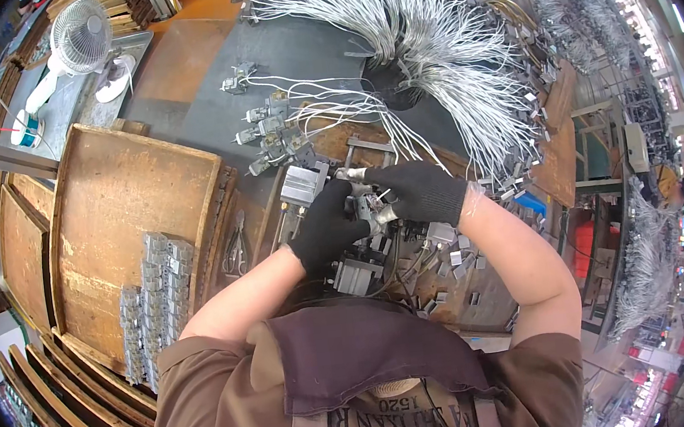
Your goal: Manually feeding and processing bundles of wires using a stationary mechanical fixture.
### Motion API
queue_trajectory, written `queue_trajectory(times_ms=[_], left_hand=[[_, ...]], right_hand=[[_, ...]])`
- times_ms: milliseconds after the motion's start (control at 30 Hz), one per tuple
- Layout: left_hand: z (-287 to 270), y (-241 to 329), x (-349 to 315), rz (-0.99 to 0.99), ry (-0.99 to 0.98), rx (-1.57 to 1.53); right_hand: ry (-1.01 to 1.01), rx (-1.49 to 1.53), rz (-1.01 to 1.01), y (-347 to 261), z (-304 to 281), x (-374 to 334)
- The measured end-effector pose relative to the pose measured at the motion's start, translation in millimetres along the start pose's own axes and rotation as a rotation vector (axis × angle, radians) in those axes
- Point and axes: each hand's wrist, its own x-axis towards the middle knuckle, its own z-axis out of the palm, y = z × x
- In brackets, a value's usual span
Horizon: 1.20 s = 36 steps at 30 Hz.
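Both hands wear black gloves, and pale wraps show on some fingertips of the right one. My left hand (328,227) is closed at the left side of a small metal fixture (374,239), its fingers bent in toward the middle. Facing it from the right, my right hand (419,193) pinches at the same spot. What the fingers hold is hidden between them. A silver metal block (304,184) lies just beyond my left hand, and a second block (355,277) sits nearer to me. Several white wires (400,128) run in from behind my right hand.
A large fan of white wires (458,51) spreads at the back right. Wired metal parts (271,129) lie at back left. On the left, a wooden tray (131,186) holds stacked metal parts (158,291). Pliers (236,248) and small loose pieces (457,260) flank the hands. A fan (80,37) stands far left.
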Motion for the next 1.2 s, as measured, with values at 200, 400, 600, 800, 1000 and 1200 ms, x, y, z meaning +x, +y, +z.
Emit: queue_trajectory(times_ms=[200, 400, 600, 800, 1000, 1200], left_hand=[[4, 2, -5, 0.155, 0.058, 0.157], [0, 6, -8, 0.237, 0.109, 0.341], [1, 6, 2, 0.037, 0.084, 0.099], [1, 11, 21, -0.081, 0.003, -0.051], [-7, 3, 8, -0.379, -0.088, -0.468], [20, 9, 0, -0.181, -0.100, -0.192]], right_hand=[[0.043, -0.021, -0.056, 1, 4, -3], [-0.026, -0.175, 0.028, -2, 4, 1], [0.086, -0.286, -0.018, -17, 14, 7], [0.056, -0.368, 0.116, -20, 11, 11], [0.270, -0.245, 0.100, -17, 5, -24], [0.171, -0.224, 0.132, -17, 42, -36]])
